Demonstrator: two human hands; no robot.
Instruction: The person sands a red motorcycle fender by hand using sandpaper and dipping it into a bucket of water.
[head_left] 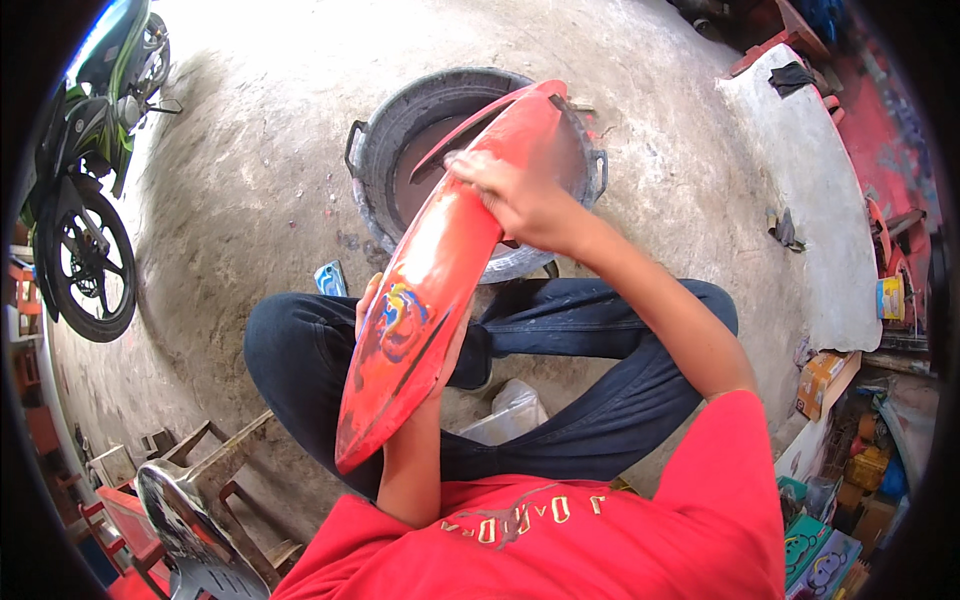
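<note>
A long, curved red motorcycle body panel (440, 255) slants across my lap and over the tub, with a blue and yellow graphic near its lower end. My left hand (453, 350) grips it from beneath, its fingers coming round the left edge and the palm partly hidden. Against the panel's upper face lies my right hand (525, 200), fingers together and bent; anything under them is hidden, and the hand is slightly blurred. Beyond my crossed legs stands a round black tub (375, 185) with two handles, holding murky brownish liquid below the panel's far end.
A motorcycle (90, 220) stands at the left. Near my left knee is a small blue-and-white item (330, 278); a clear plastic bag (515, 412) lies between my legs. A worn wooden frame (225, 455) sits lower left, cartons (825, 382) and clutter at right.
</note>
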